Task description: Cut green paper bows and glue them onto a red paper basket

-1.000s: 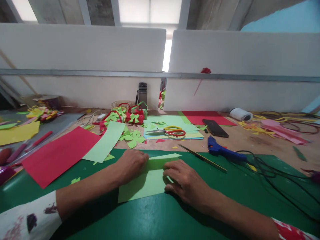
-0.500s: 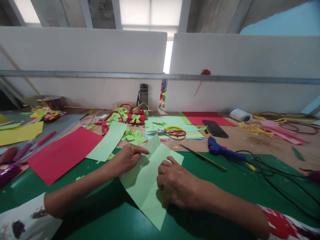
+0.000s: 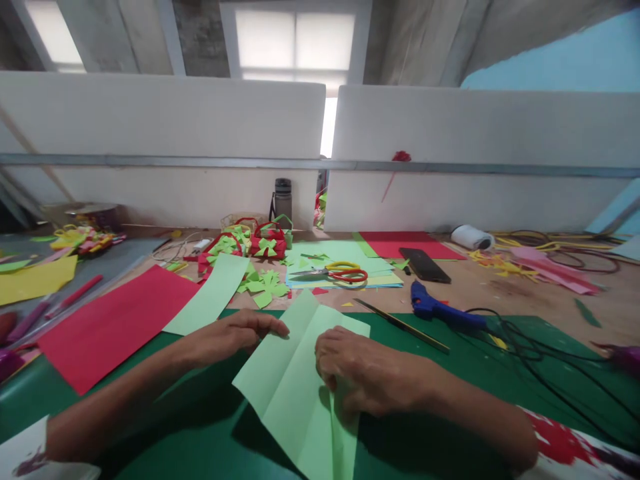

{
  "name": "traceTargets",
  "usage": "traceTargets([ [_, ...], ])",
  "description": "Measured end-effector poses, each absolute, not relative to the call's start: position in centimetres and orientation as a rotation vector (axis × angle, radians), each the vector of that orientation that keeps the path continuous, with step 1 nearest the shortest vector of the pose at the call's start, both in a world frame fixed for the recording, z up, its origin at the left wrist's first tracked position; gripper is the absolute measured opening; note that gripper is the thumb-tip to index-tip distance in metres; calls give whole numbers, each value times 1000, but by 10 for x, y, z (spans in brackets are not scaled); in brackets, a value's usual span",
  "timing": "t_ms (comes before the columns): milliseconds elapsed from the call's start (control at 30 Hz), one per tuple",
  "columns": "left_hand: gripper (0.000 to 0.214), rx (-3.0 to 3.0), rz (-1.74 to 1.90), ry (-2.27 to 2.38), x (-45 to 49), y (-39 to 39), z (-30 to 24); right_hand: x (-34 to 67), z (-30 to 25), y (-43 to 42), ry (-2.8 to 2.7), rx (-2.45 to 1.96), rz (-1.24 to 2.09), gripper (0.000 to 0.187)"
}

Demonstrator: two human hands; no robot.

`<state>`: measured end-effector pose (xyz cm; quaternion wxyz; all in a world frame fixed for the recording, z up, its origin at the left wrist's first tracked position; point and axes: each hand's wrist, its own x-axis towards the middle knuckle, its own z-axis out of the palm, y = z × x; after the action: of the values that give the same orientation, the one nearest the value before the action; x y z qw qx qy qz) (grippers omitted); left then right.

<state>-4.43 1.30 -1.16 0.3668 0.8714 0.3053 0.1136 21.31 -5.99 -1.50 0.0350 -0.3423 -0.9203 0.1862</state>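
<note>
A creased sheet of light green paper (image 3: 295,363) lies at a slant on the green mat (image 3: 165,413), its middle marked by a fold line. My right hand (image 3: 363,370) has its fingers curled over the paper's right side, where the near right edge is bent up. At the upper left edge of the sheet, my left hand (image 3: 240,337) has its fingers stretched out flat, the fingertips at the paper. Its thumb is hidden. Just beyond the paper lie scissors (image 3: 333,272) with red and yellow handles, on stacked coloured sheets (image 3: 295,280).
To the left lie a red sheet (image 3: 120,323) and a light green strip (image 3: 213,297). Small red paper baskets (image 3: 269,241) and a bottle (image 3: 283,203) stand behind. On the right are a ruler-like strip (image 3: 400,325), a blue glue gun (image 3: 445,310) with its black cable, and a phone (image 3: 425,265).
My left hand has slid left, towards the paper's edge. My right hand has curled further over the right side, and the near right edge is now bent up. The camera view has tilted up slightly.
</note>
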Motion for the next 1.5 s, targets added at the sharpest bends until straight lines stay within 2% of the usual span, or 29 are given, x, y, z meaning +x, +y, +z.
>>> traceTargets([
  [133,48,2274,297,698,-49,16,-27,214,-16,-64,-2844,-1038,515,29],
  [267,32,2551,392,689,-47,15,-45,210,-16,-65,-2899,-1009,293,13],
  [400,31,2844,661,534,-49,14,-54,221,-12,-74,-2792,-958,132,22],
  [600,33,3112,705,559,-57,7,-52,257,-19,-94,-2630,-979,-16,32],
  [767,20,3089,600,392,-61,1,-55,270,-36,-102,-2630,-979,42,35],
  [900,22,3086,515,276,-63,-4,-55,270,-40,-104,-2659,-942,48,37],
  [1000,22,3036,500,258,-62,-9,-52,268,-39,-102,-2648,-876,55,24],
  [1100,18,2942,548,217,-62,-13,-48,270,-41,-98,-2582,-822,201,13],
  [1233,11,2850,606,151,-62,-17,-40,277,-49,-89,-2536,-777,357,27],
  [1367,15,2872,646,186,-62,-22,-35,279,-52,-87,-2520,-761,416,29],
  [1500,20,2974,576,255,-64,-29,-35,273,-47,-93,-2475,-810,432,16],
])
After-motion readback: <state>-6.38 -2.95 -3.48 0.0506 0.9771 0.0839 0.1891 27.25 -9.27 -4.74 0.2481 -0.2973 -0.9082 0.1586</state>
